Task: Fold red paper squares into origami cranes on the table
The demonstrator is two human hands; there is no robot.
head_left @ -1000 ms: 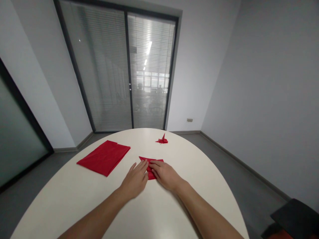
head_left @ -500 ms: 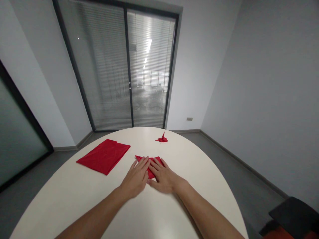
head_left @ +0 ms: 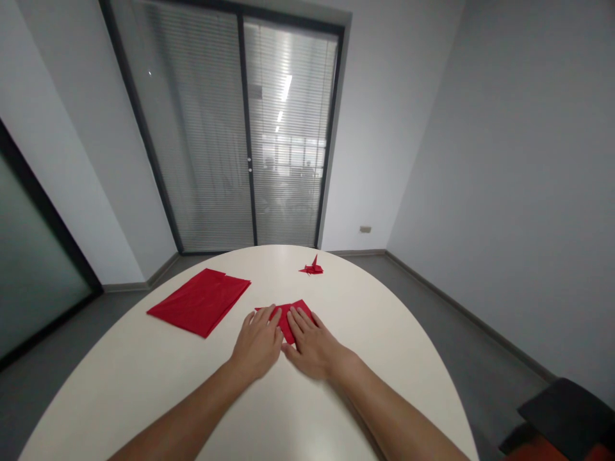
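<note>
A small folded sheet of red paper (head_left: 285, 320) lies on the white table between my hands, partly covered by them. My left hand (head_left: 258, 339) rests on its left part with the fingers stretched forward. Over the right part lies my right hand (head_left: 310, 342), palm down, fingers extended and the thumb out to the left. Both hands press flat rather than grasp. Beyond them stands a red origami crane (head_left: 312, 267), and to the left lies a larger stack of red paper sheets (head_left: 199, 304).
The round white table (head_left: 307, 416) fills the lower middle. Behind it is a glass partition with blinds (head_left: 288, 192) in dark frames. A black and orange chair (head_left: 567, 416) stands at the lower right, off the table.
My hands have spread slightly apart, the left one shifting left, so more of the folded red paper shows between them. The paper has turned a little. Crane and stack stay put.
</note>
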